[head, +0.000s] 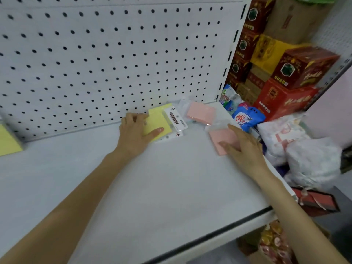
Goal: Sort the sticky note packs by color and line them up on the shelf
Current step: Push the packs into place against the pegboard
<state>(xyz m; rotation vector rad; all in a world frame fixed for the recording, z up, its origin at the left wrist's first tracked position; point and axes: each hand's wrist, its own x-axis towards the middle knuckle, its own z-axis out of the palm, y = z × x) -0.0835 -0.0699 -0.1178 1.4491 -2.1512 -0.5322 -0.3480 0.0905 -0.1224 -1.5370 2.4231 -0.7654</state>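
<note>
At the far left of the shelf (152, 178) lies one yellow pack (7, 141). My left hand (137, 130) grips another yellow sticky note pack (158, 121) by the pegboard (95, 54), fingers curled at its edge, thumb across its face. Its white header card (174, 119) reads "STICKY NOTE". A far pink pack (201, 113) lies at the back. My right hand (242, 147) grasps the near pink pack (222, 138). I judge I'm mid-sort: next, yellow goes left to its mate and the pinks go together.

two yellow packs (158, 121) (7, 142), two pink packs (201, 113) (222, 137), two hands (134, 131) (242, 149)
</note>
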